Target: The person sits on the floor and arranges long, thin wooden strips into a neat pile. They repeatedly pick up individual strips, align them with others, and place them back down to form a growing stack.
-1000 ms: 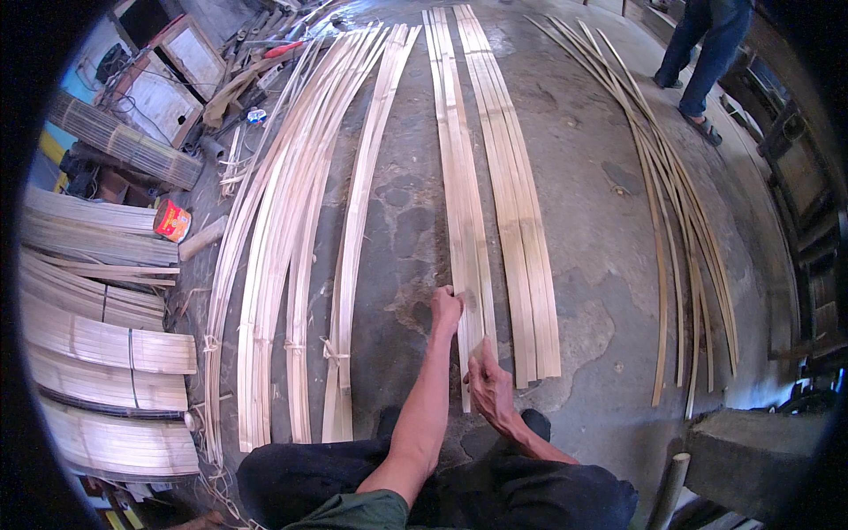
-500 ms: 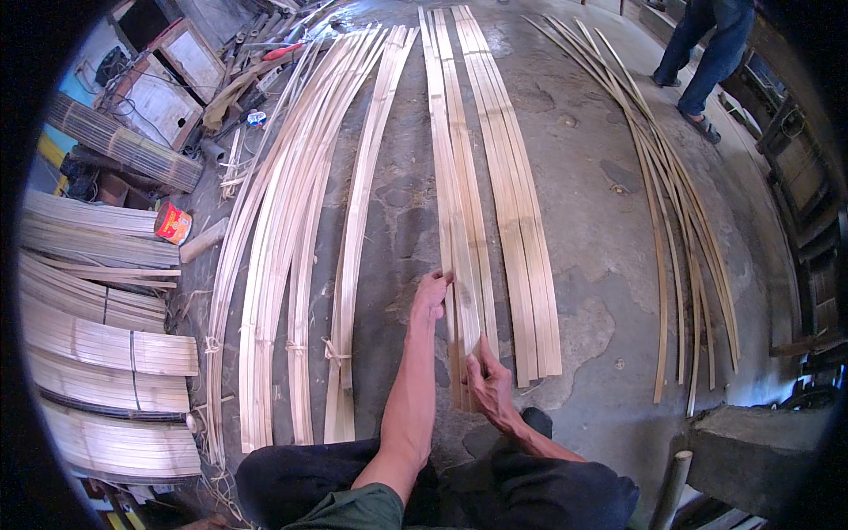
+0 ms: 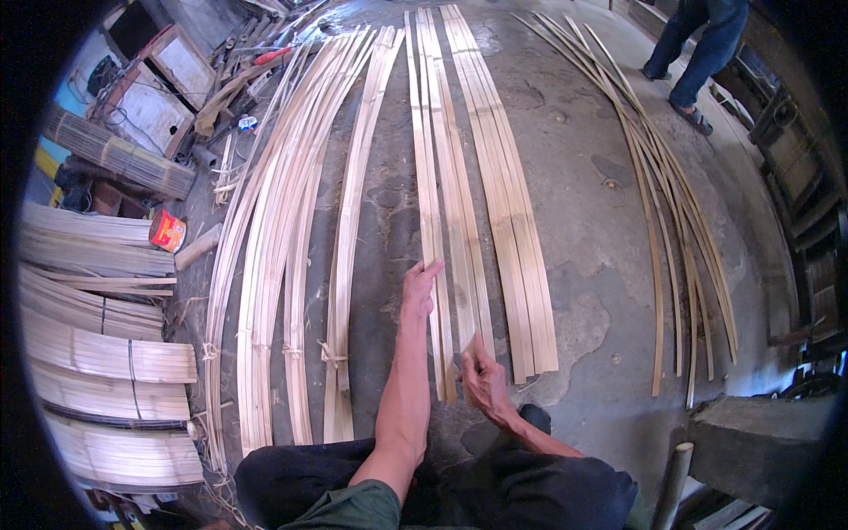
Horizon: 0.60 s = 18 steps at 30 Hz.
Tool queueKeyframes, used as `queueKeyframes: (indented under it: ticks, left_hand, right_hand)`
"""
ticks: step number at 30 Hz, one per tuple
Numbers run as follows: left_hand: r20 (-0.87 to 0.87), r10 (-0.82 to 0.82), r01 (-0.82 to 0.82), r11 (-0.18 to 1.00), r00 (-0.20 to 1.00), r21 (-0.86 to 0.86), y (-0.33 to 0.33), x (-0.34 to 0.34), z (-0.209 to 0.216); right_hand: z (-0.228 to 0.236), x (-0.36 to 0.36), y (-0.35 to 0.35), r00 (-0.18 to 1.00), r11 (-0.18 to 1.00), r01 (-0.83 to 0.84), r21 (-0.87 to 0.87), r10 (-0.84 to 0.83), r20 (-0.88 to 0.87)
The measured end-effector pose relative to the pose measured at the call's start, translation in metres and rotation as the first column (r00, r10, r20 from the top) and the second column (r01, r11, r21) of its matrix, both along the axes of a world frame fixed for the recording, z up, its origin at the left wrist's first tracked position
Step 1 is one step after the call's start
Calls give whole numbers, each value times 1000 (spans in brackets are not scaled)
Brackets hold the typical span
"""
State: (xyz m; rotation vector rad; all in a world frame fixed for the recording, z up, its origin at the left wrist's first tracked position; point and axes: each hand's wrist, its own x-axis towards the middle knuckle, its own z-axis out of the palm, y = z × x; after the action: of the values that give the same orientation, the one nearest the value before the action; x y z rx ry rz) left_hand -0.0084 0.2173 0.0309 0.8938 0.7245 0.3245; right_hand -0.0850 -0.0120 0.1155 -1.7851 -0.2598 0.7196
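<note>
Long pale bamboo strips (image 3: pixel 426 177) run away from me across the floor, with my left hand (image 3: pixel 420 284) closed at their left edge, fingers curled over it. Just to their right lie more bamboo strips (image 3: pixel 463 230); a narrow gap parts the two groups near me. My right hand (image 3: pixel 486 382) pinches the near end of this second group between thumb and fingers. How many strips each hand grips is hidden. Further right, a flat row of wider-laid bamboo strips (image 3: pixel 517 265) lies side by side, untouched by either hand.
Tied bundles of bamboo strips (image 3: pixel 265 291) lie to the left, beside stacked slat rolls (image 3: pixel 115 353) and a red tin (image 3: pixel 167 231). Thin loose strips (image 3: pixel 676 212) lie on the right. Another person's legs (image 3: pixel 702 53) stand at the far right, near a concrete block (image 3: pixel 751 442).
The strips between my hands have parted into two groups with a gap. My left hand has shifted slightly left with its group. My right hand stays near the strip end, its grip turned.
</note>
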Motion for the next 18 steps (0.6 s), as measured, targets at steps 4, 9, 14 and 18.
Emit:
queueKeyframes:
  ticks: [4, 9, 14, 18]
  left_hand:
    - [-28, 6, -5, 999, 1000, 45, -1, -9, 1]
    - [-93, -44, 56, 990, 995, 131, -3, -18, -12]
    - [-123, -103, 112, 991, 987, 68, 8, -32, -26]
    - [-140, -159, 162, 987, 977, 5, 0, -30, -18]
  right_hand:
    - [-27, -14, 4, 1000, 1000, 13, 23, -13, 16]
    - [-65, -31, 6, 997, 989, 52, 141, -59, 48]
    - [-58, -40, 10, 995, 990, 100, 96, -99, -13]
    - [-70, -38, 7, 989, 995, 69, 75, -78, 125]
